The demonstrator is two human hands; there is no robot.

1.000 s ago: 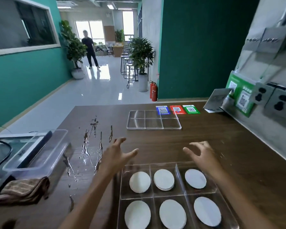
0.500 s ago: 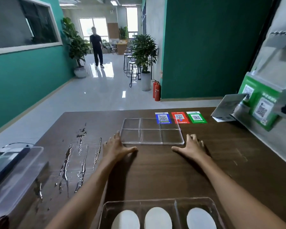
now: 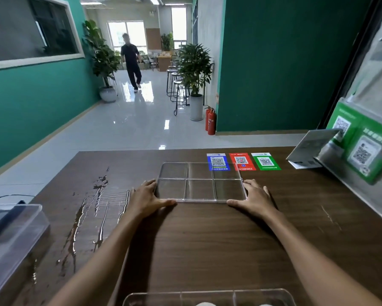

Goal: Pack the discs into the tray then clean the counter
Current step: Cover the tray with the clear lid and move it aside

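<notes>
Head view: left hand (image 3: 146,199), right hand (image 3: 255,198) moved up against clear lid (image 3: 200,181) edges; grips flat, holding nothing.

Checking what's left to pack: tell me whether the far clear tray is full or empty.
Empty: the far clear tray holds no discs; the counter shows through all six sections.

Showing dark wood grain, matt where dry, across the counter (image 3: 207,239). Glistening wet and glossy along the spill (image 3: 99,191). Reading as clear, smooth, shiny plastic in the flat gridded lid (image 3: 200,182), the near tray (image 3: 263,294) and the left-hand box (image 3: 13,235). Gleaming off polished floor tiles (image 3: 130,129).
</notes>
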